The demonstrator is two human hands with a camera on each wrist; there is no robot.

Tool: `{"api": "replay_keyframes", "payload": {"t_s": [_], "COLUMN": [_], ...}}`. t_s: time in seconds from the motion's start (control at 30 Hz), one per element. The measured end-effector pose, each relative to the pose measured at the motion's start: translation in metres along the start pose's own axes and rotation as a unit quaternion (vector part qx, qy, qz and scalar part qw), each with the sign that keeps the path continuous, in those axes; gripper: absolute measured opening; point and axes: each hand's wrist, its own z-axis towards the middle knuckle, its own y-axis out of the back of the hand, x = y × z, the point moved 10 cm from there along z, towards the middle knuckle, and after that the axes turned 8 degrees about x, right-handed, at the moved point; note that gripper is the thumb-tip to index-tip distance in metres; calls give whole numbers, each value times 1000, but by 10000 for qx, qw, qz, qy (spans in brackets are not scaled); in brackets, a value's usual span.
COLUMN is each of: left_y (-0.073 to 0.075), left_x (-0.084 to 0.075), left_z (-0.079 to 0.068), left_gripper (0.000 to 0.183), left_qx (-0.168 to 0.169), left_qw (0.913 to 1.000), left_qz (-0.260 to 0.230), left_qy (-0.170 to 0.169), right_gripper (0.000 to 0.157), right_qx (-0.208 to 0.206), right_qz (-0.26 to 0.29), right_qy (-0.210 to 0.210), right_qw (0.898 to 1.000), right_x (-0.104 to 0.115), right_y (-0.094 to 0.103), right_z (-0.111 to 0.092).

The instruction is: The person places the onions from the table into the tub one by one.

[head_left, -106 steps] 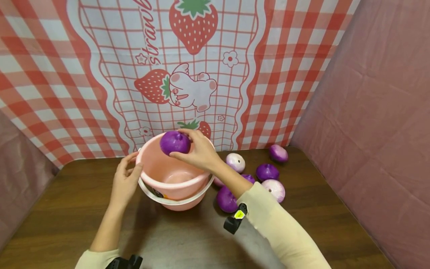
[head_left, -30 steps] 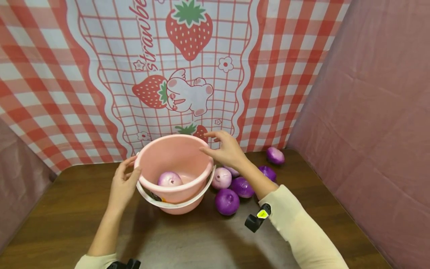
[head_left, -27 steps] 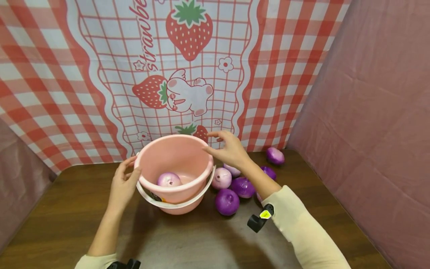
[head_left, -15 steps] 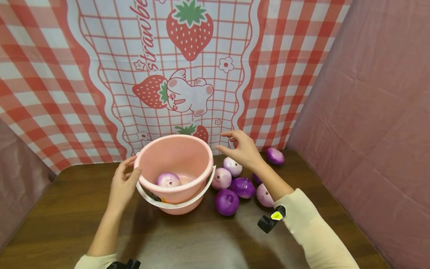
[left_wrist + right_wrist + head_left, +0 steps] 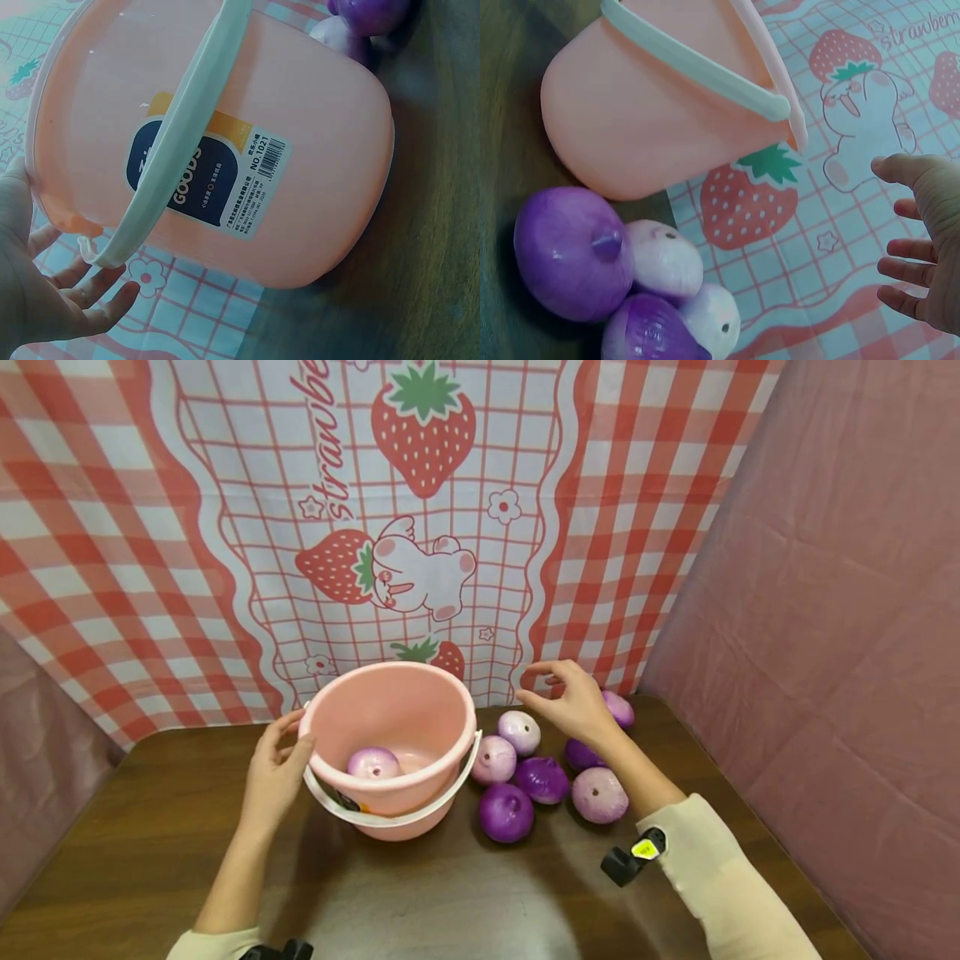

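A pink bucket (image 5: 401,702) with a white handle (image 5: 405,818) stands on the table. My left hand (image 5: 273,772) holds its rim at the left side, near the handle's hinge, thumb and index finger at the edge. One pale purple onion (image 5: 375,763) lies inside on the bottom. My right hand (image 5: 573,706) hovers right of the bucket, fingers apart and nothing between them, above the loose onions. Closest beneath it are a white-ended onion (image 5: 519,732) and a dark purple onion (image 5: 581,755). In the right wrist view, the right hand (image 5: 930,240) shows spread, relaxed fingers.
More onions cluster right of the bucket: a pinkish onion (image 5: 493,760), purple onions (image 5: 506,812) and a pale onion (image 5: 600,795). Another onion (image 5: 618,708) lies at the back, partly behind the right hand. A strawberry-print cloth (image 5: 405,568) hangs behind the wooden table (image 5: 450,893).
The right hand held a purple onion over the bucket earlier; it has let go and moved right, away from the rim. An onion now lies in the bucket. The left hand has kept its place.
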Motion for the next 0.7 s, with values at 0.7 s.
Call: {"api": "replay_keyframes", "payload": {"t_s": [0.7], "left_y": [-1], "left_x": [2], "left_z": [0], "left_gripper": [42], "left_qx": [6], "left_qw": [10000], "left_qz": [-24], "left_qy": [-19], "right_gripper": [50], "right_qx": [-11], "right_qz": [-54], "right_qy": [-628], "right_qw": [9980], "right_x": [-63], "right_y": [14], "right_z": [-25]}}
